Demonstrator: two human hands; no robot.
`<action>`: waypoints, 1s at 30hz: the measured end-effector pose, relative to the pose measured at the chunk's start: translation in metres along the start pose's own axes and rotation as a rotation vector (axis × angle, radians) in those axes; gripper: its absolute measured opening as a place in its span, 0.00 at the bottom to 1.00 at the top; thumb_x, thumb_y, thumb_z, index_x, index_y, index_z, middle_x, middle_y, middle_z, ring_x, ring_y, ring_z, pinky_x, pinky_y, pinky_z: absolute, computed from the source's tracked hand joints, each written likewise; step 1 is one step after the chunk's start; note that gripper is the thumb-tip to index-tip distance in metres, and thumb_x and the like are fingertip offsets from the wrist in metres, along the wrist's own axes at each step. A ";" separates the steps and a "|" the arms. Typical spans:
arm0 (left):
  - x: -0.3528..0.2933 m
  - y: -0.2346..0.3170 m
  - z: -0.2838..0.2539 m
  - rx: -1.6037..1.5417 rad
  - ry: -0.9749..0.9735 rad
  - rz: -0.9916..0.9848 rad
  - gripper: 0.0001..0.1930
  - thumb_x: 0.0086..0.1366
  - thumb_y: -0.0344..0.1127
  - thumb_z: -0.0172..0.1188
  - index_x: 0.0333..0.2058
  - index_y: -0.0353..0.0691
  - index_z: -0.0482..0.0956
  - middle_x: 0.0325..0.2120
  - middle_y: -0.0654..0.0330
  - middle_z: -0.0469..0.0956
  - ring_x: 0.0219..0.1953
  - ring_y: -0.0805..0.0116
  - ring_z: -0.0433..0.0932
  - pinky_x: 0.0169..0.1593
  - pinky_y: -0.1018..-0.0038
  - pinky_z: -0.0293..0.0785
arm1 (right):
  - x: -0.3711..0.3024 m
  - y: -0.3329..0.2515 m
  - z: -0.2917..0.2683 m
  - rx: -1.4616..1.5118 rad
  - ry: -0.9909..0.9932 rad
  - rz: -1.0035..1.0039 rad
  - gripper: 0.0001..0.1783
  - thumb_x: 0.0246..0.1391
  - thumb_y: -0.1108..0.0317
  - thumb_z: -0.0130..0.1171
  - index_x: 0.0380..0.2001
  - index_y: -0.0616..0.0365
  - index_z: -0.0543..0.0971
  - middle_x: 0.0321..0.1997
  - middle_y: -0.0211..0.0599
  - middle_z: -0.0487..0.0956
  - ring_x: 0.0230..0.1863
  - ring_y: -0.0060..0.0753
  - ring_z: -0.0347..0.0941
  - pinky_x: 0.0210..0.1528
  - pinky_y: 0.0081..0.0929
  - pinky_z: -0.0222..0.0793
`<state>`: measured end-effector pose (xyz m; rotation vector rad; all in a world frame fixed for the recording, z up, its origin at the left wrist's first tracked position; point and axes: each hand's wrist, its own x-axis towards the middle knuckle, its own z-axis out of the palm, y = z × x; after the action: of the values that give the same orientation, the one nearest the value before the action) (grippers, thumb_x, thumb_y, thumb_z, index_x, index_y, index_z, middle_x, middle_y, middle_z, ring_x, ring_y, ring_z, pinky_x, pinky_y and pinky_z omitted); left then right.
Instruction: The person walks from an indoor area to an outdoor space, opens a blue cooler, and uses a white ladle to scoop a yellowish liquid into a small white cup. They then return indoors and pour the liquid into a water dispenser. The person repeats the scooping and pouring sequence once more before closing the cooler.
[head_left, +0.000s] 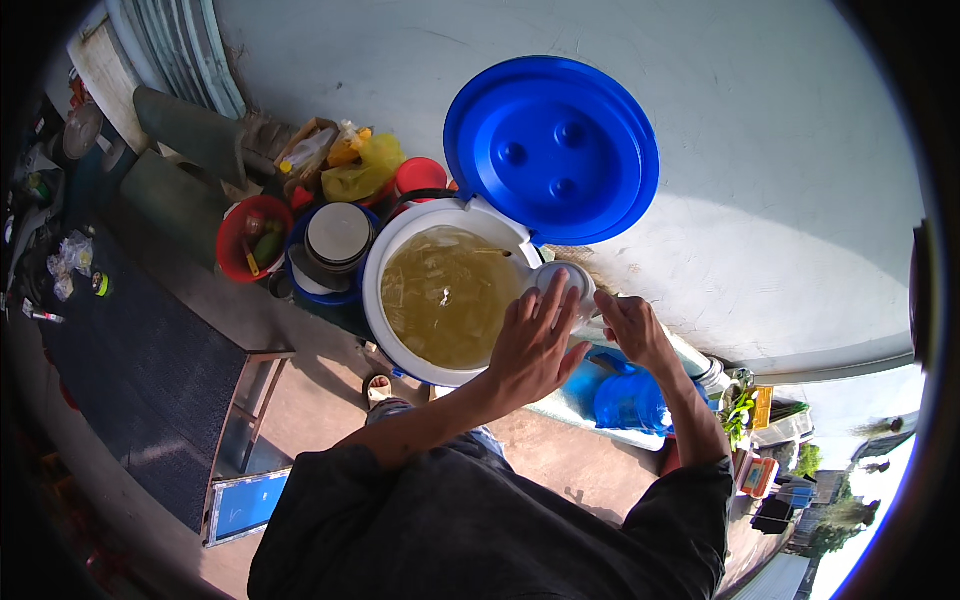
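A large white cooler bucket [375, 300] holds cloudy yellowish-brown liquid [445, 300]. Its blue lid [510, 190] is tipped back against the wall. Beside the bucket's right rim is a white round-topped container [562, 272]; its lower part is hidden. My left hand [540, 345] lies over it, fingers stretched out and apart, the fingertips on the white top. Just right of it, my right hand [632, 328] is closed with the fingers curled in. What those fingers hold, if anything, is hidden.
Left of the bucket are stacked plates [338, 233] and a red basin [240, 245]. A yellow-green plastic bag [370, 170] lies behind them. A blue water jug [632, 402] rests at the right. A dark table [150, 370] stands at the left, a pale wall [760, 130] behind.
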<state>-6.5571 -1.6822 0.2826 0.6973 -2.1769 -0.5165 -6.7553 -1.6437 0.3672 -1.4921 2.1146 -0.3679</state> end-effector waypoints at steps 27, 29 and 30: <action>-0.043 0.008 -0.037 0.001 -0.049 -0.065 0.37 0.69 0.52 0.57 0.66 0.30 0.63 0.67 0.32 0.56 0.52 0.42 0.68 0.55 0.51 0.66 | 0.012 -0.013 0.002 -0.329 -0.175 -0.574 0.14 0.70 0.64 0.49 0.49 0.53 0.81 0.30 0.51 0.81 0.26 0.54 0.77 0.28 0.43 0.70; -0.046 0.013 -0.037 -0.003 -0.052 -0.054 0.37 0.69 0.52 0.57 0.67 0.30 0.63 0.67 0.31 0.55 0.52 0.42 0.68 0.55 0.51 0.67 | 0.010 -0.013 0.001 -0.323 -0.153 -0.654 0.14 0.71 0.62 0.48 0.47 0.53 0.82 0.31 0.53 0.81 0.28 0.55 0.78 0.30 0.44 0.71; -0.048 0.015 -0.037 -0.006 -0.051 -0.047 0.37 0.69 0.53 0.57 0.67 0.30 0.63 0.67 0.30 0.54 0.52 0.42 0.68 0.55 0.51 0.67 | 0.009 -0.014 -0.001 -0.334 -0.180 -0.573 0.15 0.71 0.61 0.48 0.46 0.54 0.82 0.31 0.53 0.81 0.28 0.56 0.78 0.31 0.44 0.71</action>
<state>-6.5067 -1.6454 0.2872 0.7411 -2.2102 -0.5708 -6.7471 -1.6570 0.3722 -2.2334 1.6325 -0.0690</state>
